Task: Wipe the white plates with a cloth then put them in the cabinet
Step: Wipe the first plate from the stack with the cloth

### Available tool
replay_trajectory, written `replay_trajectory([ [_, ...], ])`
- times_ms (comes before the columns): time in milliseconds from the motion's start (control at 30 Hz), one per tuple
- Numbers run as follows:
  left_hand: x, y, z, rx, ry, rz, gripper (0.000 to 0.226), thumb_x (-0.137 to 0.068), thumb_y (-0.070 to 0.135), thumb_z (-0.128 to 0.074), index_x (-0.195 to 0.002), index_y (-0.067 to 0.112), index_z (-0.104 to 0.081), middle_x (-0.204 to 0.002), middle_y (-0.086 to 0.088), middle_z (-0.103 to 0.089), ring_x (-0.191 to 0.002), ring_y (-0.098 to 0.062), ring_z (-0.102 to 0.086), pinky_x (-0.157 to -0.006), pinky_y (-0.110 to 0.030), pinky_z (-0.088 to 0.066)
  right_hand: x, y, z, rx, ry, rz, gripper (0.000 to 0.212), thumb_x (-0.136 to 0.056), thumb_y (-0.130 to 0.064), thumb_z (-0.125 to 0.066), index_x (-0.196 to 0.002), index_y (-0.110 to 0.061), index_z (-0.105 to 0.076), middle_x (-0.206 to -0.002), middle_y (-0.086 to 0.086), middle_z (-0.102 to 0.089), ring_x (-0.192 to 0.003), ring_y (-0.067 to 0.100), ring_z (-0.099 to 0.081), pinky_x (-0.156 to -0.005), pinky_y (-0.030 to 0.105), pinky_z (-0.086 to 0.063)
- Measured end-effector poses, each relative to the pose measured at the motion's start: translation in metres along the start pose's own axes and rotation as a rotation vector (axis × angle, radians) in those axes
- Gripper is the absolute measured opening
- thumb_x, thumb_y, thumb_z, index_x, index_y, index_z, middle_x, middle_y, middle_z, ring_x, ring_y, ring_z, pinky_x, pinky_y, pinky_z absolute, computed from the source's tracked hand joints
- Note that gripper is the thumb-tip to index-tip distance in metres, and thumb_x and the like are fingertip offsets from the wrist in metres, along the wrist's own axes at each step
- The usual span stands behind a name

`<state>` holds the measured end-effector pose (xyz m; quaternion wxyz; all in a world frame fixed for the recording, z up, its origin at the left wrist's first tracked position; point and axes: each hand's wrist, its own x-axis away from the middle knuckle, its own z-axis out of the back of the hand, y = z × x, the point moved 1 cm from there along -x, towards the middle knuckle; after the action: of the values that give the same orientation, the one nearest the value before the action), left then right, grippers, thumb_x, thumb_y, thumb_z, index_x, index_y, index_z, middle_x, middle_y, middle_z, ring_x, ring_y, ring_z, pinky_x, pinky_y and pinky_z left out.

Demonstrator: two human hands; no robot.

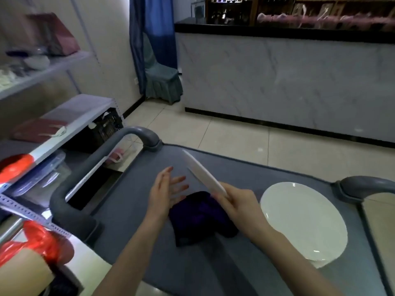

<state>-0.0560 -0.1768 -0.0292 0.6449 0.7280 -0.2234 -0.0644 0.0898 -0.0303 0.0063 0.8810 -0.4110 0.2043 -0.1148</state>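
Note:
My right hand (237, 201) grips a white plate (201, 170) by its near rim and holds it on edge, tilted up and away over the grey cart top (136, 206). My left hand (166, 189) hovers just left of that plate with fingers straight, holding nothing. A dark purple cloth (198, 221) lies crumpled on the cart below both hands. A second white plate (303, 221) lies flat on the cart to the right, with the rim of another plate showing beneath its near edge.
Grey cart handles rise at the left (85, 167) and right (367, 186). A metal shelf rack (64, 133) with trays, a crate and red bags stands to the left. A marble-fronted counter (277, 77) crosses the back; tiled floor lies between.

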Motion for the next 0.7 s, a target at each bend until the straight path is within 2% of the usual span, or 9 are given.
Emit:
replay_trajectory([
  [67, 0.004, 0.017, 0.018, 0.111, 0.079, 0.061, 0.022, -0.102, 0.044, -0.044, -0.118, 0.036, -0.055, -0.095, -0.003, -0.077, -0.085, -0.025, -0.075, -0.062, -0.037, -0.060, -0.005, -0.006, -0.022, 0.228, -0.013, 0.201, 0.032, -0.088, -0.013, -0.073, -0.119, -0.016, -0.072, -0.097, 0.004, -0.078, -0.087, 0.022, -0.074, -0.070, 0.034, -0.058],
  [133, 0.007, 0.023, 0.035, 0.085, 0.126, 0.112, 0.023, -0.099, 0.042, -0.052, -0.116, 0.029, -0.059, -0.098, -0.006, -0.074, -0.085, -0.026, -0.074, -0.058, -0.034, -0.059, -0.008, -0.010, -0.046, 0.431, -0.034, 0.387, 0.042, -0.070, -0.007, -0.087, -0.110, -0.015, -0.077, -0.104, 0.002, -0.077, -0.089, 0.021, -0.075, -0.061, 0.033, -0.061],
  [300, -0.006, 0.009, 0.081, -0.013, 0.191, 0.085, 0.037, -0.090, -0.001, -0.061, -0.120, 0.020, -0.055, -0.108, 0.006, -0.064, -0.094, -0.020, -0.064, -0.053, -0.025, -0.055, -0.023, -0.010, -0.095, 0.511, -0.146, 0.536, 0.054, -0.061, -0.005, -0.092, -0.111, -0.018, -0.076, -0.113, -0.001, -0.075, -0.096, 0.019, -0.074, -0.050, 0.026, -0.057],
  [333, -0.012, 0.005, 0.090, 0.005, 0.209, 0.099, 0.041, -0.089, -0.006, -0.059, -0.121, 0.019, -0.055, -0.107, 0.005, -0.064, -0.092, -0.021, -0.064, -0.051, -0.025, -0.055, -0.028, -0.011, -0.105, 0.508, -0.183, 0.498, 0.052, -0.066, -0.008, -0.089, -0.115, -0.020, -0.074, -0.118, -0.004, -0.073, -0.102, 0.017, -0.072, -0.056, 0.025, -0.058],
  [400, -0.025, -0.001, 0.108, 0.050, 0.241, 0.136, 0.046, -0.087, -0.011, -0.057, -0.124, 0.016, -0.057, -0.107, -0.002, -0.067, -0.089, -0.024, -0.065, -0.050, -0.029, -0.055, -0.041, -0.005, -0.125, 0.420, -0.284, 0.335, 0.052, -0.086, -0.022, -0.076, -0.135, -0.028, -0.061, -0.141, -0.010, -0.057, -0.130, 0.012, -0.054, -0.093, 0.028, -0.053],
  [467, -0.040, -0.007, 0.126, 0.082, 0.242, 0.161, 0.053, -0.086, -0.013, -0.056, -0.131, 0.015, -0.056, -0.114, -0.009, -0.068, -0.093, -0.027, -0.066, -0.057, -0.034, -0.057, -0.054, 0.005, -0.138, 0.280, -0.452, 0.114, 0.066, -0.090, -0.039, -0.070, -0.148, -0.036, -0.040, -0.157, -0.015, -0.034, -0.148, 0.007, -0.025, -0.120, 0.027, -0.021],
  [567, -0.063, -0.016, 0.152, 0.138, 0.248, 0.175, 0.058, -0.086, -0.015, -0.055, -0.133, 0.019, -0.053, -0.121, -0.007, -0.066, -0.106, -0.029, -0.064, -0.058, -0.032, -0.058, -0.074, 0.017, -0.149, 0.093, -0.361, -0.157, 0.089, -0.079, -0.049, -0.077, -0.153, -0.037, -0.028, -0.158, -0.019, -0.017, -0.146, 0.001, -0.011, -0.119, 0.026, -0.010],
  [633, -0.079, -0.021, 0.167, 0.160, 0.251, 0.192, 0.058, -0.086, -0.015, -0.055, -0.131, 0.022, -0.054, -0.122, -0.006, -0.066, -0.109, -0.029, -0.063, -0.058, -0.029, -0.057, -0.083, 0.026, -0.160, -0.014, -0.217, -0.405, 0.090, -0.081, -0.041, -0.078, -0.155, -0.029, -0.027, -0.155, -0.015, -0.026, -0.146, 0.007, -0.020, -0.118, 0.032, -0.020],
  [700, -0.094, -0.027, 0.178, 0.147, 0.231, 0.206, 0.058, -0.086, -0.013, -0.054, -0.132, 0.023, -0.053, -0.121, -0.005, -0.066, -0.108, -0.027, -0.064, -0.059, -0.031, -0.058, -0.091, 0.033, -0.178, -0.142, -0.139, -0.574, 0.072, -0.086, -0.027, -0.075, -0.149, -0.025, -0.040, -0.148, -0.010, -0.044, -0.141, 0.016, -0.039, -0.114, 0.036, -0.035],
])
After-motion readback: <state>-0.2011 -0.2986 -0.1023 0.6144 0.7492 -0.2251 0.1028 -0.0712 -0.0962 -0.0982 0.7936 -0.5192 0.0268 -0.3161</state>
